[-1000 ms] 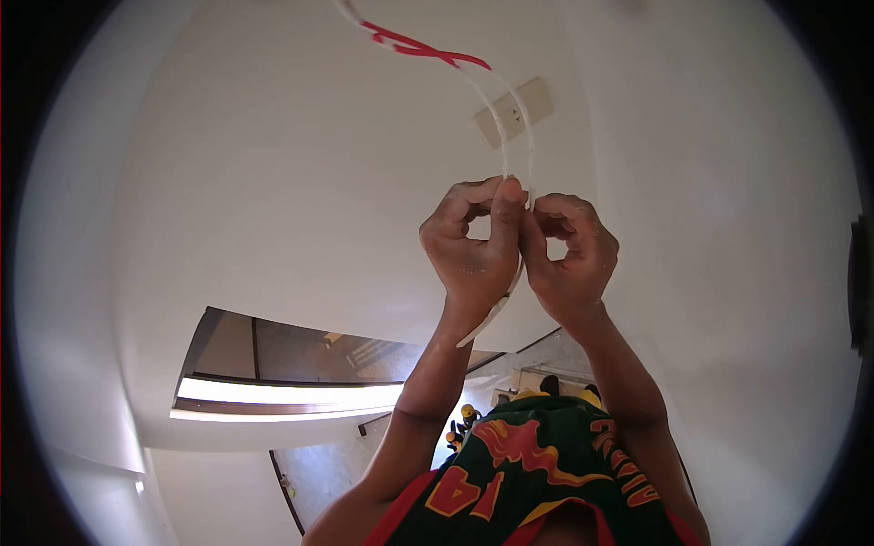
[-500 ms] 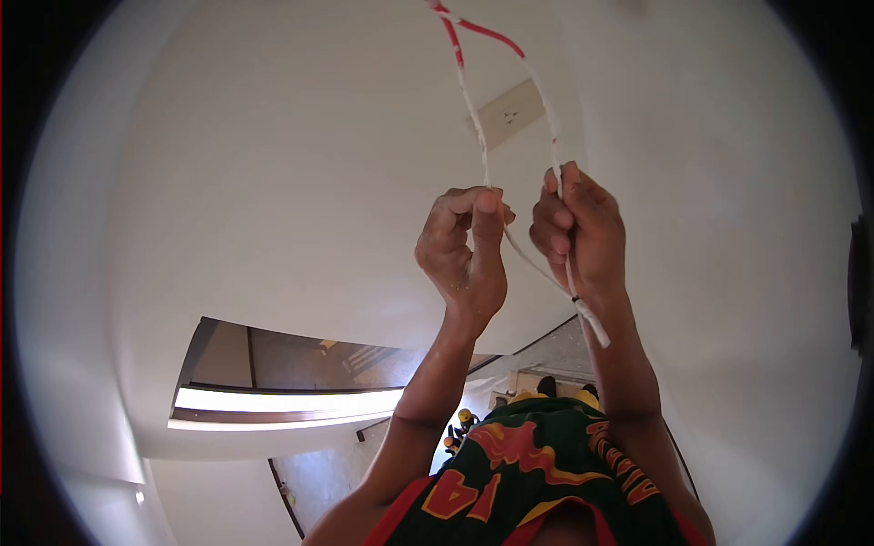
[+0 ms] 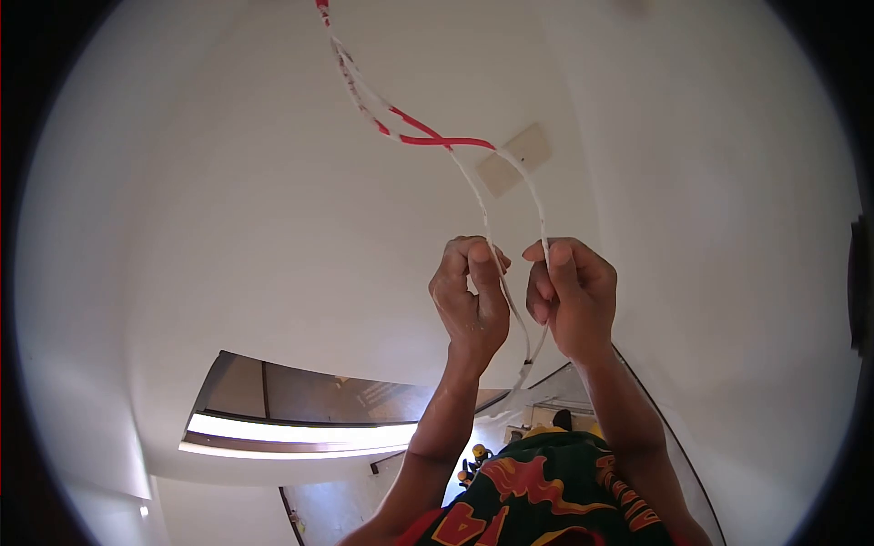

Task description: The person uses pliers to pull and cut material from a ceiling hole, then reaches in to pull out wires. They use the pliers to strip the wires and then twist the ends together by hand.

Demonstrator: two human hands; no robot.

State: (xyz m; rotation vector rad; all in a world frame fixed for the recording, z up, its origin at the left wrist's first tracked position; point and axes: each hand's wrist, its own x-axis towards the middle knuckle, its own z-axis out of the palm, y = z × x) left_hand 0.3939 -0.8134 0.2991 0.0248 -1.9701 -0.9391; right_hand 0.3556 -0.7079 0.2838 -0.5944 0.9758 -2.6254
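Observation:
A red wire (image 3: 428, 139), largely coated in white, hangs from the top of the head view and splits into two strands that cross. My left hand (image 3: 469, 296) pinches the left strand between thumb and forefinger. On the right strand, my right hand (image 3: 581, 296) closes its thumb and fingers in the same way. Below the hands the strands meet at a small dark band (image 3: 526, 362), and a whitish tail hangs under it. The two hands are apart, side by side.
A pale square plate (image 3: 514, 159) sits on the white surface behind the wire. A long opening with a bright strip (image 3: 300, 435) lies at lower left. Far below, small figures with yellow headgear (image 3: 480, 450) stand near the floor. A dark object (image 3: 858, 287) shows at the right edge.
Both hands now appear lower and slightly closer together, still pinching the strands. The wire's upper part has swung left in view, showing more of its length. The band and tail hang freer below.

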